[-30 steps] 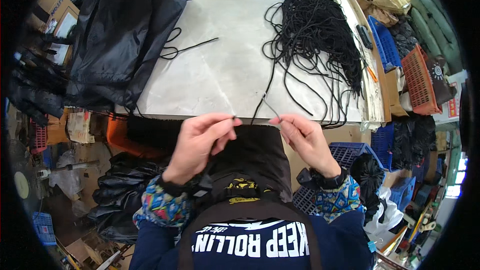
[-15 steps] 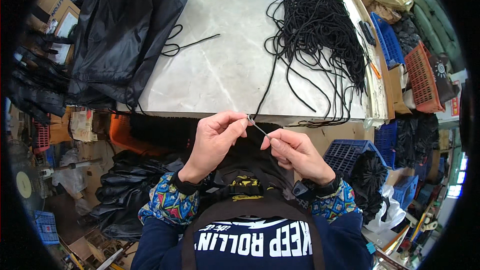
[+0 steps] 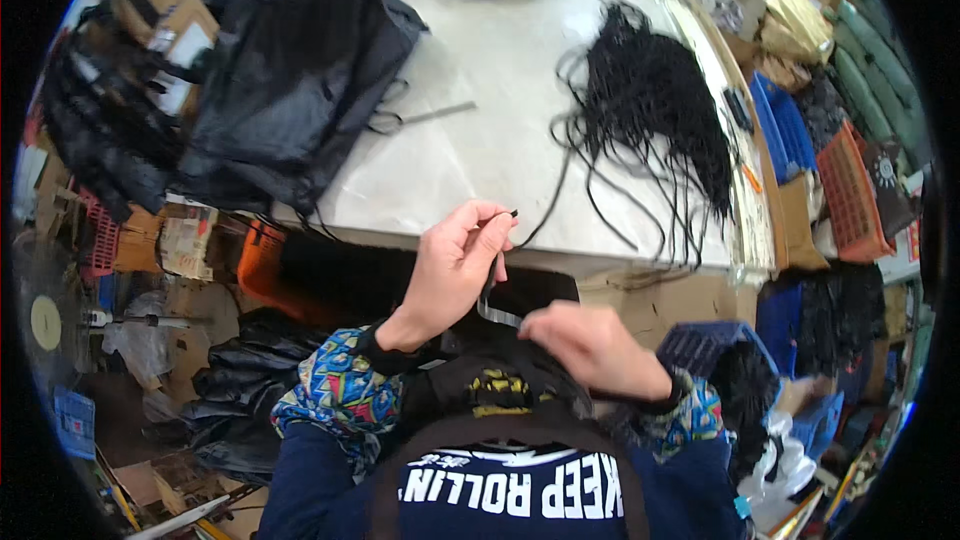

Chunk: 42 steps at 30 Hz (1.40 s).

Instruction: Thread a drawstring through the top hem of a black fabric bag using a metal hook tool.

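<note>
Just left of the middle of the frame, the left hand (image 3: 455,260) pinches a black cord (image 3: 556,204) between thumb and forefinger, a short end poking up past the fingertips. The cord appears to run up to the lower left side of the cord pile (image 3: 655,90), which lies on the pale table (image 3: 460,160) at the upper right. A dark strand (image 3: 488,288) hangs below the same hand. The right hand (image 3: 590,345), lower and right of centre, is blurred with its fingers curled; a thin greyish piece (image 3: 500,317) shows by its fingertips, but I cannot tell whether it is pinched. As for progress, one cord seems drawn partly out and gripped near an end, no finished knot can be made out on it, and the many strands in the pile look unhandled. At the upper left, black bags (image 3: 290,90) lie heaped, and a looped cord (image 3: 440,114) reaches out past their right edge; whether it is attached there is hidden
</note>
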Motion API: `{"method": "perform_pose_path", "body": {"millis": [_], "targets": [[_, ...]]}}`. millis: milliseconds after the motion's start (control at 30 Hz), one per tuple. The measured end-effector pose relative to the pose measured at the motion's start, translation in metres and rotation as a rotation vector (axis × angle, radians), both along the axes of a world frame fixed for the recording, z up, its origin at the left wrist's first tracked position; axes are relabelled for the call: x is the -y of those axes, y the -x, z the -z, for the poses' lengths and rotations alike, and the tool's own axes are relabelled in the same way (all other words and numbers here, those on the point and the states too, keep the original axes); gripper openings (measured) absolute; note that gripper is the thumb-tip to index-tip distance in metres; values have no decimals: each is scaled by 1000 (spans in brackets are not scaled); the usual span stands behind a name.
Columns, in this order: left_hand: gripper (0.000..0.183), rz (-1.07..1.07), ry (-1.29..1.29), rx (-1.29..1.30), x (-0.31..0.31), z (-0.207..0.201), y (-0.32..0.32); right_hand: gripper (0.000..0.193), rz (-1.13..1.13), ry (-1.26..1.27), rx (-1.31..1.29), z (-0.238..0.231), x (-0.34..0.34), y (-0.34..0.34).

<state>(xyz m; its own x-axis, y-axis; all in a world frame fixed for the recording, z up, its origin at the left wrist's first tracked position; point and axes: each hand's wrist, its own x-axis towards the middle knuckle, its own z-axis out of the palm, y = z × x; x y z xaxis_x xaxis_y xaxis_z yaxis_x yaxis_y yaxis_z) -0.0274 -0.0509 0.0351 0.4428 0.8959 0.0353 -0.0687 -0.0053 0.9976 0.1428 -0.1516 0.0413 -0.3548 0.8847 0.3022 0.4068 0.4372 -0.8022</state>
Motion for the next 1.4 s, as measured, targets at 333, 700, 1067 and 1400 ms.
{"method": "perform_pose_path", "body": {"millis": [333, 700, 1067, 1400], "targets": [[17, -195, -484, -233, -94, 14, -49, 19, -192, -562, 346, -93, -5, 33], [30, 576, -596, -740, -220, 42, -105, 7, 190, -83, 405, -126, -193, -98], [24, 214, -52, -333, -430, -102, -77, 14, 358, 196, 342, -118, -373, -172], [34, -75, -370, -1460, -636, -98, -17, 14, 323, 354, 223, -82, -425, -139]]}}
